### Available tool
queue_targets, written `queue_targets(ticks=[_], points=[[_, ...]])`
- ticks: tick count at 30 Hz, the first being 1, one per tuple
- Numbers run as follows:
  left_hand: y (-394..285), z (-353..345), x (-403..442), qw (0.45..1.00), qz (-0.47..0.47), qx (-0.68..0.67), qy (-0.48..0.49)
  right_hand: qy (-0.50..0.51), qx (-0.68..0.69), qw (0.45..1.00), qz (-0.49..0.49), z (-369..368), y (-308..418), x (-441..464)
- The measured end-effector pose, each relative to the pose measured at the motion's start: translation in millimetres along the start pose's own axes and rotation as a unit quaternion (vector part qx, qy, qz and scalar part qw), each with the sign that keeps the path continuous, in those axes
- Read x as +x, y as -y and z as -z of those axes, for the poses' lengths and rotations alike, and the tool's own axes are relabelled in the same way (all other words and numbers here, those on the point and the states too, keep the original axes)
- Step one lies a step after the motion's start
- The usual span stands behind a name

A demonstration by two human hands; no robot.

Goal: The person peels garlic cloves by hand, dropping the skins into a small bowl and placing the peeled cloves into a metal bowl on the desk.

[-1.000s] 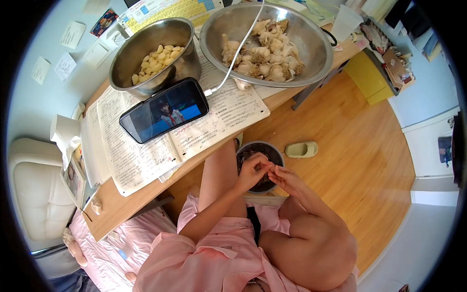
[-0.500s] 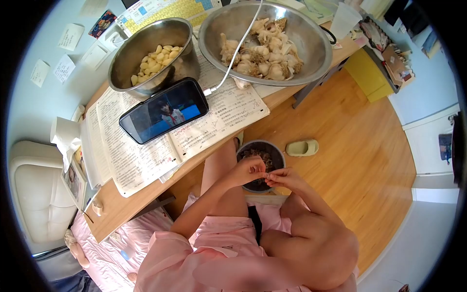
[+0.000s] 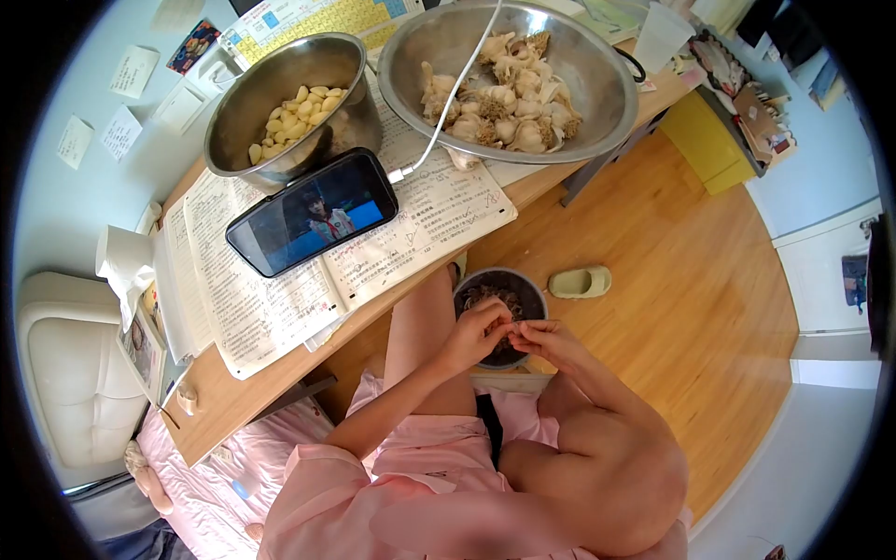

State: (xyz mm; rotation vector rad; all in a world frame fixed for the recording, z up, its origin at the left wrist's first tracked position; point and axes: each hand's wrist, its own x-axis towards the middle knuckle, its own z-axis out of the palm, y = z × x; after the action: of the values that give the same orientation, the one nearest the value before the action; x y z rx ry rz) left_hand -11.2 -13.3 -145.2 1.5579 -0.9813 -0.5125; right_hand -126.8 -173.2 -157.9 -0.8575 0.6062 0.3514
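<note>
Over a dark bin (image 3: 534,297) of dry peelings, my left hand (image 3: 476,334) and my right hand (image 3: 553,343) meet fingertip to fingertip. Both are closed in a pinch around a small pale piece, which looks like a garlic clove (image 3: 513,328) and is mostly covered by the fingers. Up on the table, peeled cloves (image 3: 297,117) lie in a deep steel pot (image 3: 224,140). Unpeeled garlic bulbs (image 3: 523,103) fill part of a wide steel basin (image 3: 602,107) beside it.
A phone (image 3: 313,215) with a white charging cable (image 3: 448,103) leans against the pot, on open printed papers (image 3: 411,252). The wooden table edge (image 3: 210,429) runs above my legs. A pale green clog (image 3: 579,283) lies on the floor right of the bin.
My left hand's fingers have curled further in and its wrist has turned slightly. Both hands stay together over the bin; the pot, basin and phone keep their places.
</note>
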Motion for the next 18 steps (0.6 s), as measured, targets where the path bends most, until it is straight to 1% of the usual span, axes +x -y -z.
queue_targets(ticks=[2,5,8,11,13,16,18], points=[[-3,-2,1,1.000,-0.005,0.017,-0.017,-0.015,0.022,1.000,-0.005,-1,-1,1],[0,-6,3,0.993,-0.072,0.081,-0.052,-0.029,0.053,0.998,-0.005,-1,-3,3],[0,-9,6,0.984,-0.103,0.127,-0.068,-0.029,0.093,0.995,0.004,0,-5,6],[4,-13,5,0.966,-0.161,0.187,-0.077,-0.028,0.127,0.991,0.007,0,-2,7],[-1,-8,4,0.962,-0.166,0.207,-0.065,-0.038,0.140,0.989,0.017,-7,5,3],[-5,-8,-2,0.965,-0.168,0.193,-0.050,-0.007,0.146,0.988,0.049,-7,7,1],[-5,-8,-7,0.968,-0.161,0.188,-0.050,-0.048,0.149,0.984,0.086,1,3,6]])
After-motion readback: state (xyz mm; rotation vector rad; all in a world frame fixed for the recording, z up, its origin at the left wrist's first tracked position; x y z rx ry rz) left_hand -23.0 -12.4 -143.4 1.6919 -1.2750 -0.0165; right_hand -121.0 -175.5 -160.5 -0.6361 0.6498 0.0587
